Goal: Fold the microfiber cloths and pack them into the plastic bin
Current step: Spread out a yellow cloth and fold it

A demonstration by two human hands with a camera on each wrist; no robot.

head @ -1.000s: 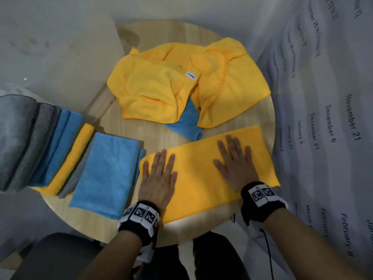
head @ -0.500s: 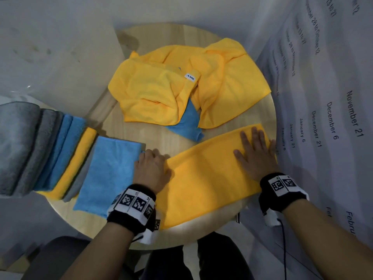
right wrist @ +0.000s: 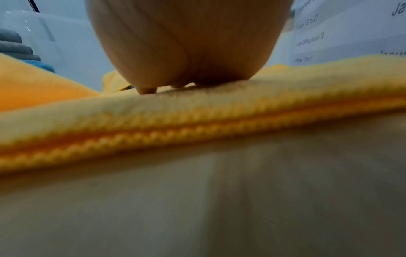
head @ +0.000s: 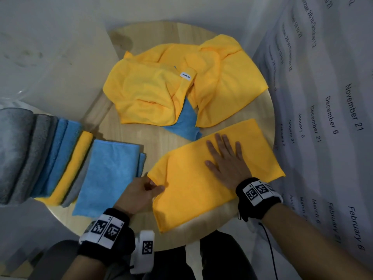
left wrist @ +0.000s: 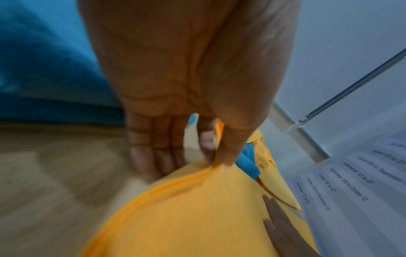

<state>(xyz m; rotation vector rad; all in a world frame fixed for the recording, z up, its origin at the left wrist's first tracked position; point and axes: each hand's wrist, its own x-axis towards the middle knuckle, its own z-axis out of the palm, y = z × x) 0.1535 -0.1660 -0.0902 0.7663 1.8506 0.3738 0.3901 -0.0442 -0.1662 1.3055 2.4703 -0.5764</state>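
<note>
Pinching the yellow cloth's [head: 203, 178] left edge, the left hand [head: 137, 194] had lifted it; the right hand [head: 228, 164], earlier nearer the right end, pressed flat mid-cloth

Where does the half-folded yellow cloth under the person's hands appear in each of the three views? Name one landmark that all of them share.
Head: half-folded yellow cloth lies lower right of centre on the round table.
Left wrist: it fills the bottom middle, its edge pinched by the left hand.
Right wrist: a band across the middle, doubled hem facing the camera.
Shared landmark: the dated paper sheet.
</note>
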